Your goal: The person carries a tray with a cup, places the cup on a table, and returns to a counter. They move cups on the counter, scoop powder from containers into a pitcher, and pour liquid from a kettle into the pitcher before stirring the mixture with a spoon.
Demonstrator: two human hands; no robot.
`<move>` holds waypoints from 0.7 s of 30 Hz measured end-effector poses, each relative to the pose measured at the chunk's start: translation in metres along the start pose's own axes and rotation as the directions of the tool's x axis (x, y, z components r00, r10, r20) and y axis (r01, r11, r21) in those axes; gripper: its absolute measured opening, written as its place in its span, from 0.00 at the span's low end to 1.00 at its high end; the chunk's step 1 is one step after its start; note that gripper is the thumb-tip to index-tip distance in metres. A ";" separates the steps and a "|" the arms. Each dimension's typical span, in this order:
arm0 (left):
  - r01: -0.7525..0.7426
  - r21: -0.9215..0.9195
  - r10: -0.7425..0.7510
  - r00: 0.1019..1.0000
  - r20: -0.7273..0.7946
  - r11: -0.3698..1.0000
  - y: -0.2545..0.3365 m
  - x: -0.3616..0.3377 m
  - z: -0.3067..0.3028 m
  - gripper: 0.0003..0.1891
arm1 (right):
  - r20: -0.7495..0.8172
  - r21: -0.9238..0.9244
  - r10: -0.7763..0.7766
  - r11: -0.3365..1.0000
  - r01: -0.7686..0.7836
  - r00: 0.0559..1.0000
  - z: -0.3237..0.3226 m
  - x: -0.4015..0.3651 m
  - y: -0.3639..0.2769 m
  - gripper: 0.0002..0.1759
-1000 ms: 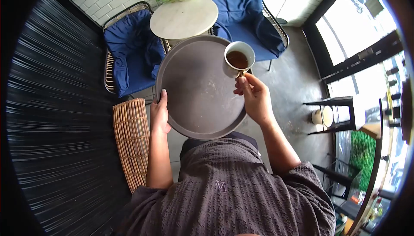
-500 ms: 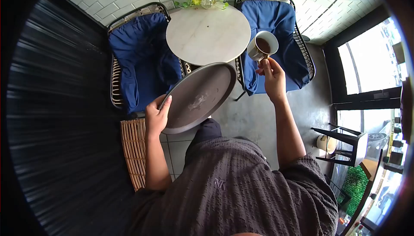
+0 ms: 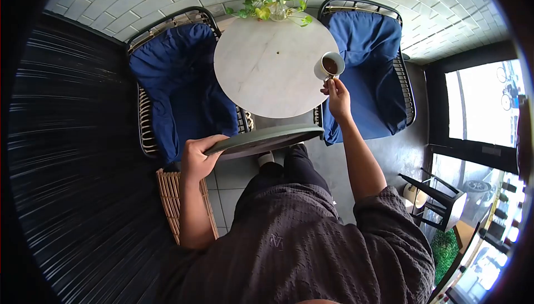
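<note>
My left hand (image 3: 198, 160) grips the edge of a round dark tray (image 3: 267, 138), thumb below and fingers over the rim. The tray is tilted steeply, seen nearly edge-on, in front of my body. By its handle, my right hand (image 3: 339, 103) holds a white cup (image 3: 321, 70) with brown drink in it. In this view the cup overlaps the right edge of a round white marble table (image 3: 261, 73).
A leafy plant in a glass vase (image 3: 279, 10) stands at the table's back edge. Blue-cushioned chairs flank it, one left (image 3: 186, 90) and one right (image 3: 364, 76). A woven rattan piece (image 3: 169, 201) lies lower left; a black-framed stool (image 3: 439, 201) is at right.
The tray has swung from showing its face to nearly edge-on. My right hand has brought the cup lower and slightly left, over the table's edge. The table appears closer.
</note>
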State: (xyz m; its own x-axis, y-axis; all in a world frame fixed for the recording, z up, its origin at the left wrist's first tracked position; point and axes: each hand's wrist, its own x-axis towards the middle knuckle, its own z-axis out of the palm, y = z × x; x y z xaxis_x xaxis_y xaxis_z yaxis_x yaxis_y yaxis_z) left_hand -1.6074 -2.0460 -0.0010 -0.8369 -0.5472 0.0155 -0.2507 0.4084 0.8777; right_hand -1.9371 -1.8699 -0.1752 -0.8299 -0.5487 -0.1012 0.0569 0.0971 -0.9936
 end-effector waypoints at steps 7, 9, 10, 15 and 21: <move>0.077 -0.013 -0.076 0.997 0.001 0.997 -0.002 0.027 0.012 0.14 | -0.014 -0.198 -0.012 0.980 0.009 1.000 -0.002 0.079 0.051 0.16; 0.107 0.021 -0.107 0.994 0.015 0.994 0.005 0.035 0.015 0.14 | -0.002 -0.199 0.012 0.980 -0.012 1.000 -0.003 0.095 0.059 0.16; 0.128 0.052 -0.130 0.991 0.035 0.990 0.008 0.039 0.018 0.14 | 0.000 -0.203 0.031 0.979 -0.030 1.000 -0.004 0.101 0.063 0.16; 0.139 0.000 -0.139 0.990 0.016 0.990 0.007 0.048 0.031 0.13 | 0.009 -0.199 0.057 0.978 -0.055 0.998 -0.006 0.124 0.084 0.16; 0.177 0.011 -0.177 0.984 0.032 0.984 0.012 0.055 0.040 0.13 | 0.037 -0.216 0.092 0.973 -0.082 0.995 -0.009 0.140 0.102 0.17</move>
State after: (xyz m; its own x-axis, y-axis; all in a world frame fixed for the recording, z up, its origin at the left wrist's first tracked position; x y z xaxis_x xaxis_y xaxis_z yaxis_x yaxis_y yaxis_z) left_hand -1.6760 -2.0421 -0.0088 -0.7944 -0.5872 -0.1554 -0.3999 0.3130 0.8615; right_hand -2.0526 -1.9297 -0.2899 -0.7998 -0.5681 -0.1941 0.0036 0.3187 -0.9479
